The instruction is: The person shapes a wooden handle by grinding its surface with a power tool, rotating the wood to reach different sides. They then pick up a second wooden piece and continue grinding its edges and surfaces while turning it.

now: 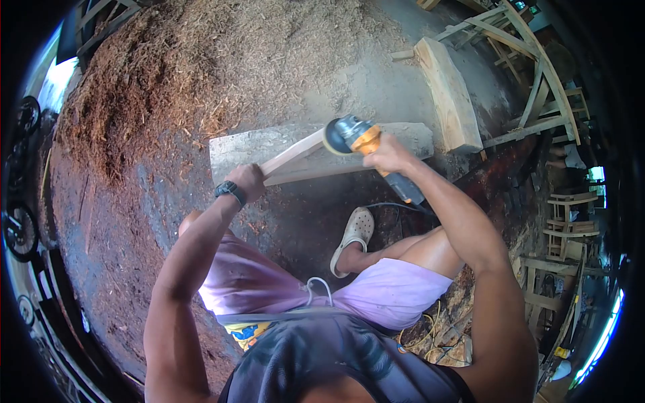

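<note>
My left hand, with a dark watch at the wrist, is closed around the near end of a narrow wooden strip. The strip slants up to the right over a thick, rough plank lying on the floor. In my right hand is an orange and dark angle grinder, gripped round its body. Its round disc is right at the strip's far end. The grinder's rear end points down and right, and a dark cord runs on the floor below it.
A big heap of wood shavings covers the floor ahead. To the right lies a heavy squared timber, with wooden frames behind it. My foot in a beige clog is close below the plank. Yellow cable coils at lower right.
</note>
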`<state>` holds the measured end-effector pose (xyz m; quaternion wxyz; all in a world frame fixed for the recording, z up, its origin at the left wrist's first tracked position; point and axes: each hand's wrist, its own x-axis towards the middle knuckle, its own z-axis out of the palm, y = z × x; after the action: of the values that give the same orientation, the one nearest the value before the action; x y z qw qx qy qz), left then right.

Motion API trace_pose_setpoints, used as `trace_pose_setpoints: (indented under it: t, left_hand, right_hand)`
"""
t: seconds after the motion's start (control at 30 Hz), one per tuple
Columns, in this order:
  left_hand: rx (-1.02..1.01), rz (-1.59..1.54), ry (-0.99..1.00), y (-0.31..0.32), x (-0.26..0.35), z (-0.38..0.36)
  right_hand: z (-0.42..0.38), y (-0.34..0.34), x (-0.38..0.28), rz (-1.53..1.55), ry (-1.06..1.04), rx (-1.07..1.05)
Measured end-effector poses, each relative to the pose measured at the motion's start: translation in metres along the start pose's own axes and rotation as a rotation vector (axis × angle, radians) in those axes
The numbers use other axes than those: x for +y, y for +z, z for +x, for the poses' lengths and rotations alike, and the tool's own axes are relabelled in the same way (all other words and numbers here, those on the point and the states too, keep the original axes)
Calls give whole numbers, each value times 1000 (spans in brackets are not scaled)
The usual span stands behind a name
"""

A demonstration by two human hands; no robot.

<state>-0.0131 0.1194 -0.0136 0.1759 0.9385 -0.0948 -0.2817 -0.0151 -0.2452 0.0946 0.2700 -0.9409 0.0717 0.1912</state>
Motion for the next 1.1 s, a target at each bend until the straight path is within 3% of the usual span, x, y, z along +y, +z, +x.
trace_pose_setpoints:
  t: [0.1, 0.27, 0.53, 0.77, 0.87, 0.97, 1.1]
  left_hand:
    - [11, 23, -20, -2, 2, 0]
    - [8, 18, -1, -3, 5, -4]
    - [21, 15, -28, -9, 9, -9]
    - [3, 21, -22, -13, 10, -10]
    - [9, 18, -39, -9, 6, -6]
    - [8, 26, -34, -8, 7, -6]
    - [10, 53, -6, -7, 4, -3]
  right_hand:
    - [-14, 20, -38, -74, -150, -133]
    - [-15, 35, -51, -154, -79, -83]
    - [7, -5, 3, -129, 54, -73]
    - [21, -25, 38, -74, 198, 96]
    - [3, -13, 15, 39, -38, 45]
    - [-8, 10, -26, -112, -76, -77]
    - [-16, 40, -45, -130, -198, -82]
